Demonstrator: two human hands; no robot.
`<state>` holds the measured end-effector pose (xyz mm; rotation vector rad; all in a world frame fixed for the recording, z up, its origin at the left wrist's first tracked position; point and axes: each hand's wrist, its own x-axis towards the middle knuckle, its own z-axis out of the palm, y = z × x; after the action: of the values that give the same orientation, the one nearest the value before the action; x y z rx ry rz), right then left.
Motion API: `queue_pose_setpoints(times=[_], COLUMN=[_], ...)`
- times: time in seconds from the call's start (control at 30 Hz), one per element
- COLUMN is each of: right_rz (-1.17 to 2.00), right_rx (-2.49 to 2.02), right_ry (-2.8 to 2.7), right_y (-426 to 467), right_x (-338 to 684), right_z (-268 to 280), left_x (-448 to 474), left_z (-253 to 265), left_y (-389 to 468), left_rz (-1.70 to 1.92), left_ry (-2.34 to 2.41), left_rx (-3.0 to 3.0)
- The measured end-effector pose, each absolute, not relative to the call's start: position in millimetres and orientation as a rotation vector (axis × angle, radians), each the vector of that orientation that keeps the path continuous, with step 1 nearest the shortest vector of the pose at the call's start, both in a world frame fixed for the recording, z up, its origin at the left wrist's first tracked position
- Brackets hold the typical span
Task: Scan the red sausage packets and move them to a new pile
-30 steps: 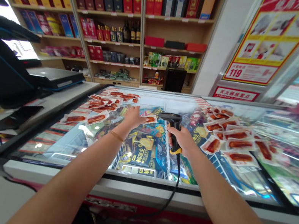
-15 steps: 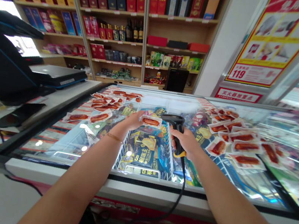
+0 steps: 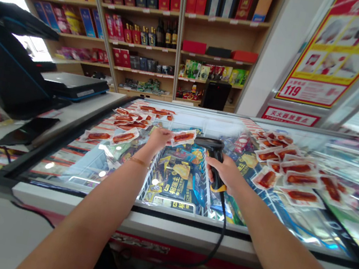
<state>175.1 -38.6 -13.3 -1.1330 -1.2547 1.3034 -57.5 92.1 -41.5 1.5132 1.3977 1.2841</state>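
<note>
In my left hand (image 3: 159, 140) a clear packet of sausage (image 3: 184, 137) is pinched by its left end, over the middle of the freezer. My right hand (image 3: 223, 172) grips a black and yellow barcode scanner (image 3: 211, 145) by its handle, with its head pointing left at the packet, a short gap away. A black cord (image 3: 222, 230) hangs from the scanner's handle down over the freezer's front edge. More sausage packets (image 3: 302, 180) lie in a loose pile on the glass to the right. Another group of packets (image 3: 126, 135) lies on the left.
The glass-topped freezer (image 3: 90, 204) spans the view, with bagged goods (image 3: 176, 181) in wire baskets beneath. On the left counter stand a black scale (image 3: 73, 85) and a dark screen unit (image 3: 8, 58). Shelves (image 3: 220, 20) of boxes and bottles line the back.
The sausage packet in my left hand has tilted, its right end now higher, and come up to the scanner's head. The whole view has shifted slightly; my right hand keeps its hold.
</note>
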Motion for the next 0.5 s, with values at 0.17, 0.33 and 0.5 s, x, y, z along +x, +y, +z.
queue_pose_setpoints(times=[0.17,0.33,0.5], right_rz=[1.287,1.262,1.238], right_rx=[-1.135,-1.132,-1.145], right_ry=[-1.342,-1.463,-1.565], right_y=[-48.0,-50.4,-50.3], right_x=[169.4,165.0,164.4], right_z=[-8.5,-12.4,-15.1], left_x=[-52.3,-52.8,-53.4], left_z=[-34.9,-34.5,-37.3], left_y=[90.1,91.6,93.8], left_rz=[1.328,1.385,1.4], left_ry=[1.316,1.322,1.304], left_rx=[1.352,1.357,1.367])
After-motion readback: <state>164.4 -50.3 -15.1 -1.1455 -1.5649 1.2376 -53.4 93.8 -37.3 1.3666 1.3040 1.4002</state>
